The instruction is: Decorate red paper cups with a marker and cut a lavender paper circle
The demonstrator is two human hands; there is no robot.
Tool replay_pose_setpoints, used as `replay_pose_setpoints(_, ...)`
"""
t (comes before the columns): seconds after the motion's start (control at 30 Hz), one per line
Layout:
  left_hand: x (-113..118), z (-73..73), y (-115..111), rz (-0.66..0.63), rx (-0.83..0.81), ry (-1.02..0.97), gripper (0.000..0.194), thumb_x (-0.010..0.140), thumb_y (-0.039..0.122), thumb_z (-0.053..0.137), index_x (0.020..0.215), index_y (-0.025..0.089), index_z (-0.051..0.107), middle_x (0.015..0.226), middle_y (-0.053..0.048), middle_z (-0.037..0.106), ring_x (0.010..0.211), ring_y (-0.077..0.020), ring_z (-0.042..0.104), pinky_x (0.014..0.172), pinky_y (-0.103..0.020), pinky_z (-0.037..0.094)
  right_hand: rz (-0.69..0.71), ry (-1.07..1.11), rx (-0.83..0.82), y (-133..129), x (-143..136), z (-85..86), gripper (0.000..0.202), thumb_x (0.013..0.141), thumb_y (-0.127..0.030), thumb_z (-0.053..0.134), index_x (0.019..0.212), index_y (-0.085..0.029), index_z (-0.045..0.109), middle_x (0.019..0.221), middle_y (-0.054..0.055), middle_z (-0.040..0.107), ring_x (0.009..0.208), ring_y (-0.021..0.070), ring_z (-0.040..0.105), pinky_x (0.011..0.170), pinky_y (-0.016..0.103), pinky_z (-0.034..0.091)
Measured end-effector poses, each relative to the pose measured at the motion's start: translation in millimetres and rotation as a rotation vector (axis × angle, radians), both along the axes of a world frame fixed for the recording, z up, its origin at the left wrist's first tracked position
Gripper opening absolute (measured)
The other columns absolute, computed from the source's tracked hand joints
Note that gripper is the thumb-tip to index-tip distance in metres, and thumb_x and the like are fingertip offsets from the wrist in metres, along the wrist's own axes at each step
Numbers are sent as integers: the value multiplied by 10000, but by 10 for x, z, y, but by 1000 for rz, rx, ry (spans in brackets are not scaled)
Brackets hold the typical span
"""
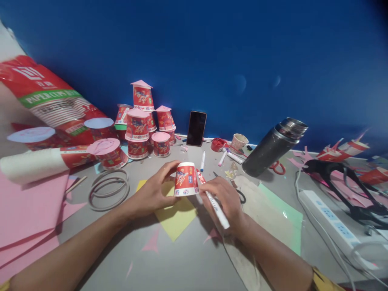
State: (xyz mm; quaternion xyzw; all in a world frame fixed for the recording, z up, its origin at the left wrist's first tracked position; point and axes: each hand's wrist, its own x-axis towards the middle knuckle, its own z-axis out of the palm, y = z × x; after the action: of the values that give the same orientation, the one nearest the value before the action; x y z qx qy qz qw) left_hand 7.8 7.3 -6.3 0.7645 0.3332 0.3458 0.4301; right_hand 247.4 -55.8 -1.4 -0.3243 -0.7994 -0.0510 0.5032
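Blue wall (194, 52) and grey table (169, 266), with one paper cup (184, 182) held

The wall rises beyond the fingers of the left hand (156, 184) and the right hand (226, 198); the table spreads below them. Far to the left of the fingers leans a red bag of paper cups (57, 101). Beyond the left fingers stands a stack of decorated cups (138, 126); beyond the right ones, a dark flask (268, 151). Yellow paper (177, 221) lies under the left fingers. These are half curved, holding the cup, wide end down. The right fingers are closed around a white marker (217, 209); whether its red end touches the cup, one cannot tell.
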Motion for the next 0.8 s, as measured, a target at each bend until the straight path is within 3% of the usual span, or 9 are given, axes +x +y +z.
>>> replay_pose_setpoints(0.13,2,-66,46,46,42,48,829,739,158,718,1508,228,417,1573,-157,522,1459,-357,551,1254,-569,427,66,96,-45,-50,40,77,201,1041,-138,615,1201,-200,719,927,81,806,806,221,721,737,367,564)
replay_pose_setpoints(0.33,12,-86,47,47,24,31,796,732,169,717,1466,220,413,1554,-170,520,1485,-355,526,1269,-577,402,109,173,-189,-56,17,55,58,993,-150,698,984,-201,724,785,25,763,675,165,674,662,301,528)
replay_pose_setpoints(0.57,5,-93,34,38,13,80,810,728,146,713,1469,236,397,1528,-139,549,1421,-319,590,1225,-514,467,102,141,-178,-62,-2,-13,84,987,-134,701,963,-213,687,769,16,748,659,160,656,663,293,531)
replay_pose_setpoints(0.8,4,-109,42,40,34,97,809,737,141,717,1474,240,398,1537,-146,541,1415,-323,590,1218,-525,465,117,98,-167,-64,1,-14,88,994,-133,692,965,-215,678,773,23,752,666,166,657,661,295,534)
